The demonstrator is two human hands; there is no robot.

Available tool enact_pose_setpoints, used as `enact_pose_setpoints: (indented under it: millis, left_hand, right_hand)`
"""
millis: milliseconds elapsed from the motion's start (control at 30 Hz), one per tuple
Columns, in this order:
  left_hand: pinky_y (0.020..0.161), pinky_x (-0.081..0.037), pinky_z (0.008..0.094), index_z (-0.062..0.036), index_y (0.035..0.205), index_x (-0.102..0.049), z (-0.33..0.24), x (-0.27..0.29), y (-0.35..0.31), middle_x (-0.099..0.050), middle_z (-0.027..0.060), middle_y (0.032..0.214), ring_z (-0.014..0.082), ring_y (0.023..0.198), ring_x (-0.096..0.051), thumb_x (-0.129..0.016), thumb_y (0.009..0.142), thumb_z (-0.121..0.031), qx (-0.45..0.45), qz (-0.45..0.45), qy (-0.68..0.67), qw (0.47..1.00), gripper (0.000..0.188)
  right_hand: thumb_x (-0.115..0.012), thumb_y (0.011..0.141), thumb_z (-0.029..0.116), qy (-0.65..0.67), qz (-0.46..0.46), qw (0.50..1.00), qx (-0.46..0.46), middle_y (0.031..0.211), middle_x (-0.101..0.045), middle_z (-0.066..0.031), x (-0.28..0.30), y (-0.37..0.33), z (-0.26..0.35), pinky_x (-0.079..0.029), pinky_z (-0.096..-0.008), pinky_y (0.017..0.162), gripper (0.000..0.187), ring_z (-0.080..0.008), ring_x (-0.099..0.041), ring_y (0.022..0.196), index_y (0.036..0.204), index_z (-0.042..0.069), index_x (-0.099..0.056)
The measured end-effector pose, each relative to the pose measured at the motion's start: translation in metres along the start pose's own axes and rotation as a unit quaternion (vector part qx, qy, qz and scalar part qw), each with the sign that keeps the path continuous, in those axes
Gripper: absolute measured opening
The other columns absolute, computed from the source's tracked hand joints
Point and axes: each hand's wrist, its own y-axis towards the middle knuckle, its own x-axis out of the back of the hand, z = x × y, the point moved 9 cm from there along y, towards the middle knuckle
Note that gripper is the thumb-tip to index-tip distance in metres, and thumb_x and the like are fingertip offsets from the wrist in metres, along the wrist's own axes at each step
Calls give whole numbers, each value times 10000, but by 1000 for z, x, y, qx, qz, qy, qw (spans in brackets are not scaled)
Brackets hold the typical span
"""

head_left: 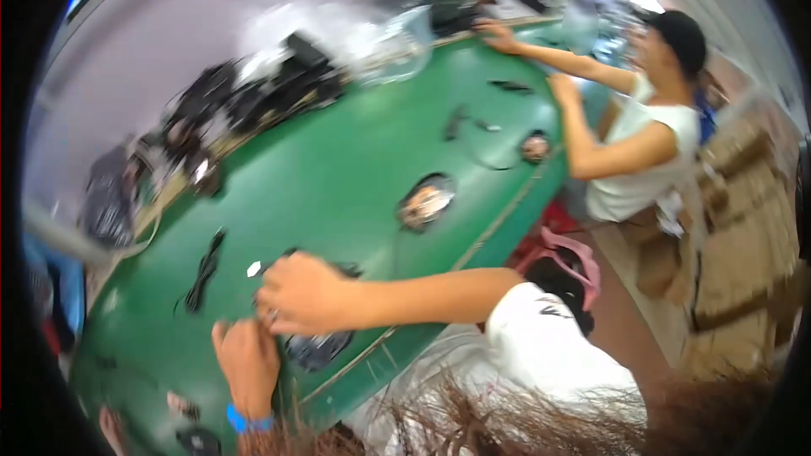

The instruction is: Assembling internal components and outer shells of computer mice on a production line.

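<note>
Dark bundle (319, 350) on green table (355, 152), near edge, partly under right hand (306, 295). Right fingers curled over it (grip hidden, can't tell if pinching). Left hand (247, 359), blue band (247, 419) on wrist, just beside right fingers; can't tell if holding anything. Small white piece (254, 268) just past right hand. Black cable (204, 273) lies left of it. Co-worker (646, 135) at far right, one arm reaching across table.
</note>
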Motion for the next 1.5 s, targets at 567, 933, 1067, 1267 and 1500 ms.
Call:
enact_pose_setpoints:
  millis: [567, 933, 1067, 1267, 1500]
  left_hand:
    - [721, -515, 511, 27, 1064, -647, 11, -33, -22, -676, 260, 942, 468, 815, -637, -612, 1020, -182, -282, -193, 34, 939, 217]
    - [778, -519, 488, 26, 1123, -675, -9, -20, -18, -688, 246, 1011, 438, 888, -636, -628, 1011, -129, -383, -211, 58, 897, 197]
    - [813, -512, 497, 21, 1134, -685, -13, -27, -25, -687, 242, 1035, 435, 937, -626, -648, 994, -112, -410, -221, 95, 880, 196]
    - [837, -513, 504, 11, 1130, -690, -21, -6, 8, -685, 229, 1031, 427, 959, -628, -673, 962, -82, -79, -85, -142, 983, 192]
    - [792, -542, 478, 1, 1109, -691, -36, 7, 10, -684, 217, 1018, 413, 922, -644, -708, 927, -45, -118, -84, -79, 986, 189]
  right_hand:
    - [-819, 765, 340, 300, -39, 949, -85, 885, -650, -152, -19, 1, -43, -515, -492, 748, 415, -393, -639, 863, 942, 24, -615]
    - [-779, 744, 218, 479, -18, 877, -35, 770, -653, -175, -20, 8, -39, -514, -482, 661, 305, -402, -648, 755, 884, 0, -618]
    - [-779, 760, 195, 406, -34, 913, 0, 788, -648, -177, -14, 9, -30, -509, -487, 666, 295, -398, -643, 768, 908, 5, -609]
    - [-786, 807, 192, 255, -155, 950, 91, 920, -660, -160, 5, -5, -26, -506, -464, 708, 318, -363, -644, 851, 1016, 28, -611]
    - [-737, 878, 188, 24, -222, 973, 64, 1102, -630, -80, 48, -47, -24, -490, -384, 784, 347, -264, -620, 952, 1178, 67, -612]
